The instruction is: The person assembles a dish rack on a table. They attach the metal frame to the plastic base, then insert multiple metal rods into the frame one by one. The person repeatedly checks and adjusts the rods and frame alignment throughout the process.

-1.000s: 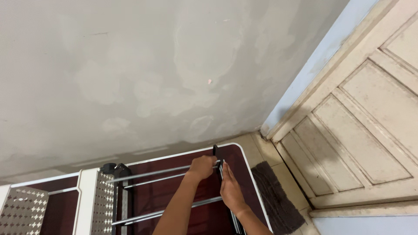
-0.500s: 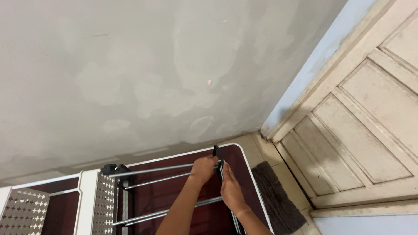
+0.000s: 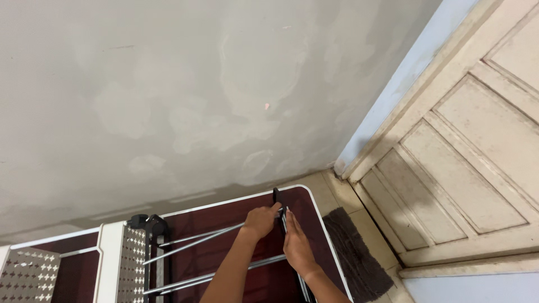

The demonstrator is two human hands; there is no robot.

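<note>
Slim black metal bracket (image 3: pixel 277 197) pinched upright by left hand (image 3: pixel 259 220), right hand (image 3: pixel 296 247) flat against it, lower centre; chrome rods (image 3: pixel 196 238) already placed, bracket apparently unseated.

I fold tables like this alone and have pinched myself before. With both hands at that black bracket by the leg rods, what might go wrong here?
1. Both the left hand and the right hand sit right at the black bracket where the metal rods meet; if the joint shifts, fingers may get pinched.
2. The upturned folding table lies close to the wall and the dark mat, so a swinging leg frame might strike the wall.
</note>
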